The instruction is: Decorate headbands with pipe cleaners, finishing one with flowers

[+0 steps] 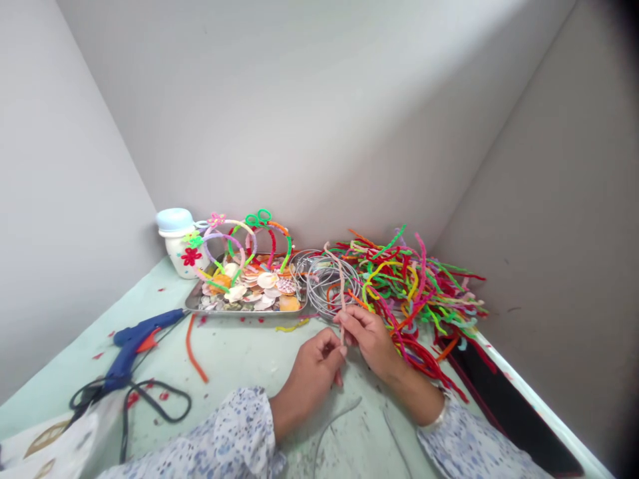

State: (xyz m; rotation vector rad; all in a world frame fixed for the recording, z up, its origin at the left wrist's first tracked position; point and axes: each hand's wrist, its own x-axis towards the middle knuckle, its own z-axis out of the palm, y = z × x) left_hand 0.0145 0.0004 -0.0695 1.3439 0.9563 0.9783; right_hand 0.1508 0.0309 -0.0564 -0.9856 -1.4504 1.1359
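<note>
A pale pink pipe cleaner point(342, 279) stands nearly upright between my hands, its upper end bending to the left. My left hand point(314, 366) pinches it low down, thumb against the curled fingers. Just above, my right hand point(370, 338) grips the same pipe cleaner between thumb and fingertips. Behind it lies a loose coil of silvery wire point(324, 293). A big heap of coloured pipe cleaners point(399, 279) is beyond my right hand. Two cut lengths of grey wire, one below my hands point(332, 420) and one farther right point(396, 436), rest on the table.
A metal tray point(244, 313) of shells holds several headbands point(287, 249) wrapped in coloured fuzz. Left of it stands a white jar point(180, 249) with a blue lid. A blue glue gun point(124, 352) with a black cord lies at left. Walls enclose the table point(239, 359).
</note>
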